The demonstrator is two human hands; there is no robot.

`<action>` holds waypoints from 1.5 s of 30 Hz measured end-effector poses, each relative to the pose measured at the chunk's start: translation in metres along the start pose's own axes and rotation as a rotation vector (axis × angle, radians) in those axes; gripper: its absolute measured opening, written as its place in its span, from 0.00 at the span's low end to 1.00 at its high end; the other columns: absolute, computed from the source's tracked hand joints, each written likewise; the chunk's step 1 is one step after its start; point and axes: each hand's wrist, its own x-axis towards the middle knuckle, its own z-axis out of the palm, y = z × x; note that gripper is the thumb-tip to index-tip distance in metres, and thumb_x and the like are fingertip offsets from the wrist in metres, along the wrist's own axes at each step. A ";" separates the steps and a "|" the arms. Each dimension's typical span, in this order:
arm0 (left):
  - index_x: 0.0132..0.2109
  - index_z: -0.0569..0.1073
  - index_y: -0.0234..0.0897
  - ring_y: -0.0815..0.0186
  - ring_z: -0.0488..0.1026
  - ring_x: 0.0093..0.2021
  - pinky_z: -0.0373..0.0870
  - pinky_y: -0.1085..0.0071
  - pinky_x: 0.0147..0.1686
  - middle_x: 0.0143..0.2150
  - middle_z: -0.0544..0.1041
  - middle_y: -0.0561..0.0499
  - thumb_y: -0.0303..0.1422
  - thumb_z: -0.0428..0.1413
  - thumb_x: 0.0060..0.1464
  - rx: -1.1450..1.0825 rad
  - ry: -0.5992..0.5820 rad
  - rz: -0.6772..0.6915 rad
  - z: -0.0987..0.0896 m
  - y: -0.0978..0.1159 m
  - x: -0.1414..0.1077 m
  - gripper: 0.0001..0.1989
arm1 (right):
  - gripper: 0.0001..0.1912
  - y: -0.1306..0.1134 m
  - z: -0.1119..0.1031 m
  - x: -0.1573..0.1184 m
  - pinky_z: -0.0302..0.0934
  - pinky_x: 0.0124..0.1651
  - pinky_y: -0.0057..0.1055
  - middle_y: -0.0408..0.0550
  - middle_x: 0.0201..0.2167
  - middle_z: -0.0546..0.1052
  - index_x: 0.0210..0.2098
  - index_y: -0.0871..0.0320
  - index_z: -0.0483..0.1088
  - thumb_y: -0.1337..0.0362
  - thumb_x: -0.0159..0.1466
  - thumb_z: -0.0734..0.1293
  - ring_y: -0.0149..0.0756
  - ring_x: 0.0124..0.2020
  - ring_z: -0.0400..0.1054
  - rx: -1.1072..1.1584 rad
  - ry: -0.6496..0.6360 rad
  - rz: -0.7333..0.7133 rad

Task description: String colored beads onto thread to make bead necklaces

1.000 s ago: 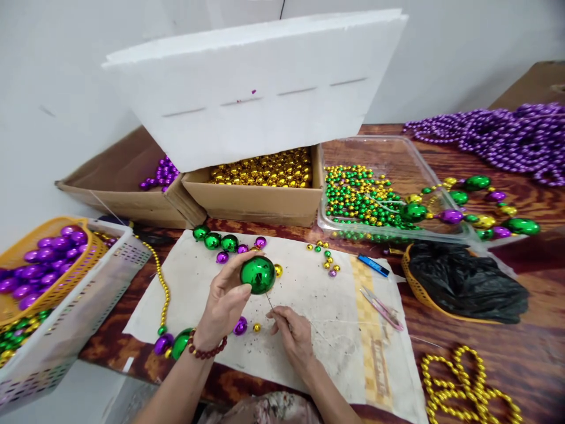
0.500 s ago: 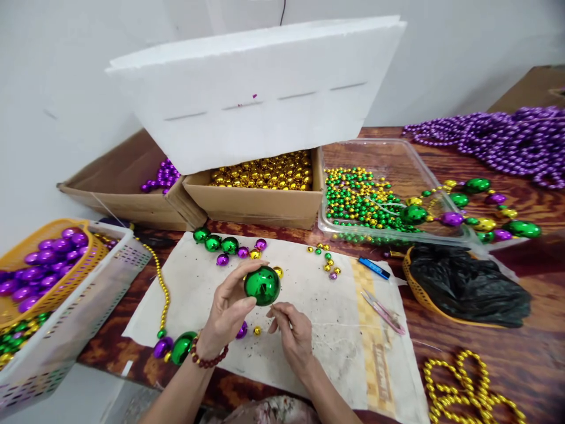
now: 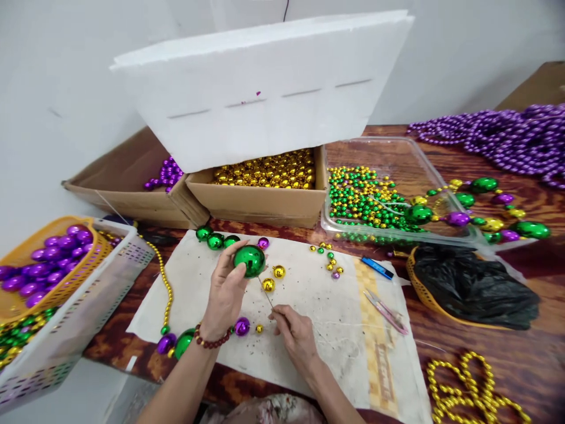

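Note:
My left hand (image 3: 227, 288) is wrapped round a large shiny green ball (image 3: 249, 261), held above the white cloth (image 3: 318, 359). My right hand (image 3: 293, 330) pinches a thin needle-like rod (image 3: 266, 294) that slants up to the underside of the ball. Two gold balls (image 3: 278, 271) lie just right of the held ball. Below it are a purple ball (image 3: 242, 326) and a small gold bead (image 3: 259, 328). A gold bead strand (image 3: 165, 282) runs down the cloth's left side to a purple ball (image 3: 166, 343) and a green ball (image 3: 184, 343) by my left wrist.
Behind the cloth stand a cardboard box of gold beads (image 3: 260, 203) and a clear tray (image 3: 435, 171) of small beads. A yellow basket (image 3: 90, 256) is at left. Scissors (image 3: 386, 311) and a blue cutter (image 3: 377, 268) lie right, beside a basket with black plastic (image 3: 472, 288).
My left hand has lifted the green ball up and left, away from my right hand. More of the rod now shows between them, and the gold balls are uncovered.

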 end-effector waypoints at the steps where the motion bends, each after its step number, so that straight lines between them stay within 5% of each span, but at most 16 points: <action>1: 0.56 0.73 0.44 0.60 0.76 0.48 0.76 0.59 0.50 0.51 0.76 0.46 0.38 0.60 0.58 -0.015 0.005 -0.008 -0.001 0.001 0.002 0.19 | 0.09 0.002 0.000 -0.003 0.66 0.26 0.23 0.44 0.31 0.80 0.41 0.56 0.70 0.68 0.72 0.58 0.27 0.19 0.71 -0.017 -0.001 -0.004; 24: 0.53 0.77 0.44 0.61 0.76 0.47 0.74 0.61 0.53 0.49 0.78 0.48 0.36 0.64 0.53 -0.057 0.039 -0.025 0.000 0.001 0.002 0.19 | 0.09 0.006 0.001 -0.013 0.66 0.26 0.23 0.44 0.32 0.81 0.41 0.55 0.69 0.69 0.71 0.58 0.28 0.19 0.72 -0.010 -0.018 0.031; 45: 0.57 0.76 0.43 0.53 0.69 0.59 0.66 0.59 0.58 0.57 0.73 0.44 0.36 0.62 0.55 0.235 -0.123 0.107 -0.005 -0.015 -0.022 0.21 | 0.09 -0.010 0.009 0.011 0.66 0.24 0.22 0.43 0.30 0.79 0.39 0.56 0.69 0.66 0.73 0.58 0.27 0.17 0.72 0.092 0.127 -0.048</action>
